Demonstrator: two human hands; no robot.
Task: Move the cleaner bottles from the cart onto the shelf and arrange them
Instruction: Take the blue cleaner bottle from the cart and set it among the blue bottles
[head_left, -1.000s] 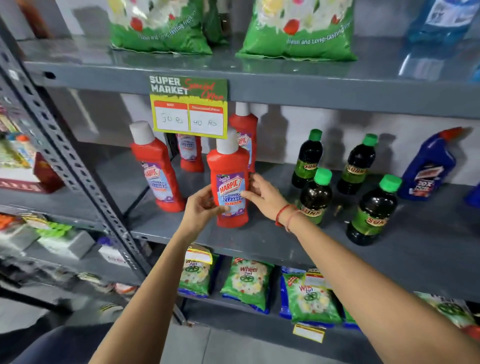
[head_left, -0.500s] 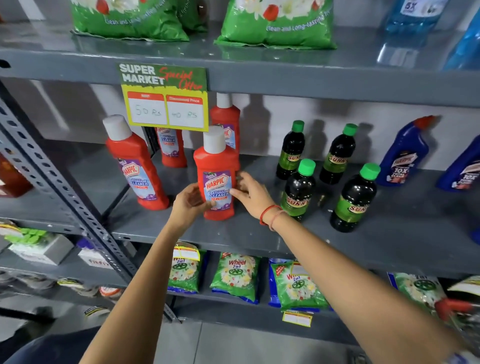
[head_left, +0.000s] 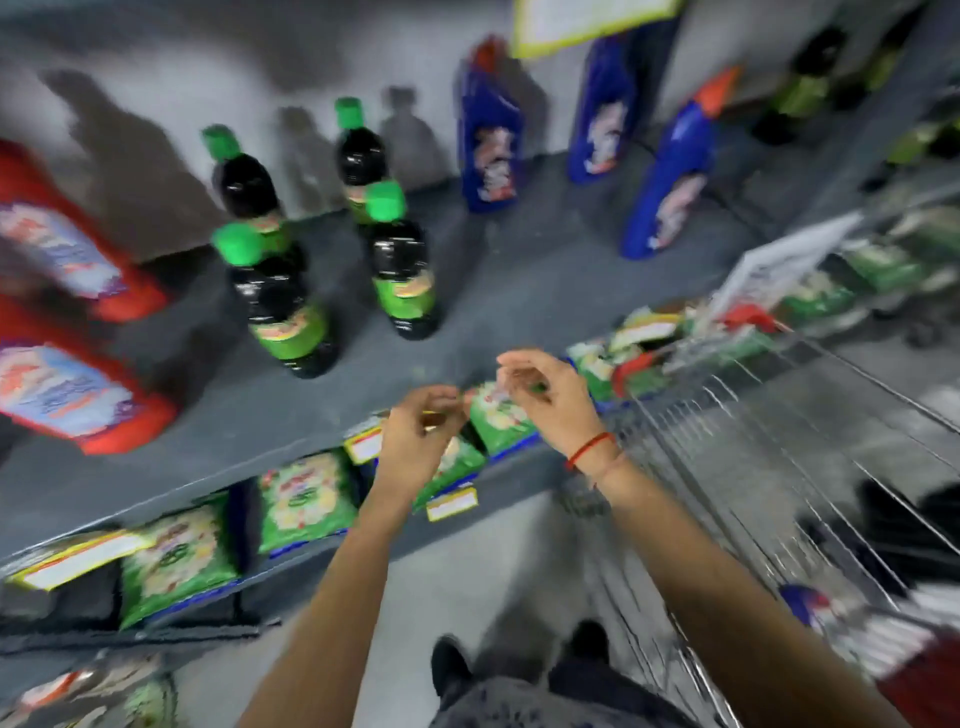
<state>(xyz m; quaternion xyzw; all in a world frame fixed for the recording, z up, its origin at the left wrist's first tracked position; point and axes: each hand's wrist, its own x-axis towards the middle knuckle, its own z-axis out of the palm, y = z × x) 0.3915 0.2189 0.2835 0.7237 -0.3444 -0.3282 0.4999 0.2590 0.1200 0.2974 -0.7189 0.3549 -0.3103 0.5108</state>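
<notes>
The view is blurred and tilted. Red cleaner bottles (head_left: 67, 395) stand at the left of the grey shelf (head_left: 519, 291), with several dark green-capped bottles (head_left: 283, 306) in the middle and blue cleaner bottles (head_left: 491, 135) at the back right. My left hand (head_left: 415, 441) and my right hand (head_left: 550, 400) hover in front of the shelf's edge, away from every bottle. Both hold nothing, fingers loosely curled and apart. A wire cart (head_left: 769, 467) stands at the right, with a blue bottle (head_left: 805, 605) low in it.
Green detergent packs (head_left: 306, 499) fill the lower shelf beneath my hands, with price tags (head_left: 452, 504) on its edge. More green packs (head_left: 831, 296) lie past the cart. My shoes (head_left: 452, 670) stand on the pale floor below.
Both hands let go of the red bottle and pulled back from the shelf. The camera swung right and down, bringing the cart into view.
</notes>
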